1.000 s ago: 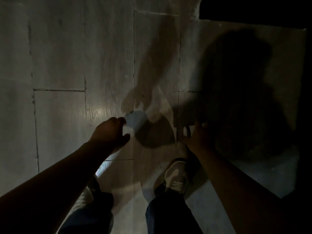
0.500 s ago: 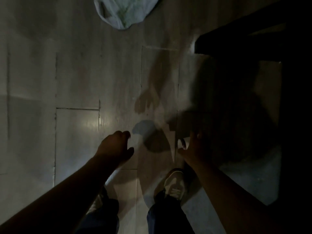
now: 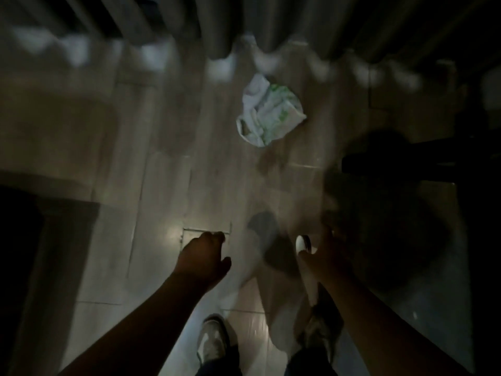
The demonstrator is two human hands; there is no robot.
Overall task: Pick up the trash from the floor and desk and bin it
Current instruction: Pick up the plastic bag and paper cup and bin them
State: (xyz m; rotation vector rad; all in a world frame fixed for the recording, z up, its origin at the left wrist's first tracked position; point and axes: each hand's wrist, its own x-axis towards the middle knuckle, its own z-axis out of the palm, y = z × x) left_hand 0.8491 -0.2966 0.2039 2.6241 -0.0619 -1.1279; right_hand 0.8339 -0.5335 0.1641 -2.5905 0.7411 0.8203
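One crumpled bag, long axis unclear

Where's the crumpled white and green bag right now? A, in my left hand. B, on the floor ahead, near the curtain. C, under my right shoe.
B: the crumpled bag lies on the floor, well ahead of the shoes and just short of the curtain.

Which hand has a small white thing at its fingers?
The right hand, small white thing between thumb and fingers; the left hand has curled fingers showing nothing white.
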